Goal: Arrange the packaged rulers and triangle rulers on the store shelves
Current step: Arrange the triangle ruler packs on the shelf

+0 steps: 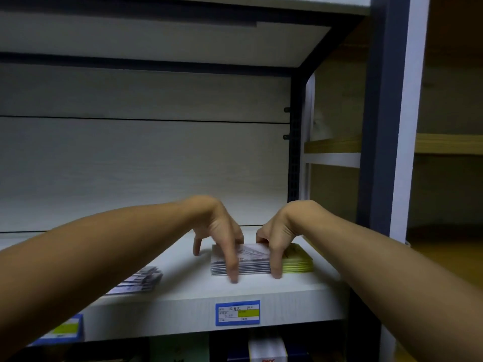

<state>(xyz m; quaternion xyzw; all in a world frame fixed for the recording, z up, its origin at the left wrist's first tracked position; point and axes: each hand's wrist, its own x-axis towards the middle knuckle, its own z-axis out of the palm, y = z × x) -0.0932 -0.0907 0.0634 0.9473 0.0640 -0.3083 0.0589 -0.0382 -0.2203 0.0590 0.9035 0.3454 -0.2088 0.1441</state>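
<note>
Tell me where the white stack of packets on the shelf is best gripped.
By its two short ends, coming from above. The white stack lies flat on the shelf, with a yellow-green stack close against its right end, so fingers must slip in there; the front edge is free.

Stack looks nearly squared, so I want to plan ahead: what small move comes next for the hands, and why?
Probably nudge the white stack right until it is flush with the yellow-green stack, then let go. Both the left hand and right hand clamp its sides above the blue price label, and its front edge already looks even.
</note>
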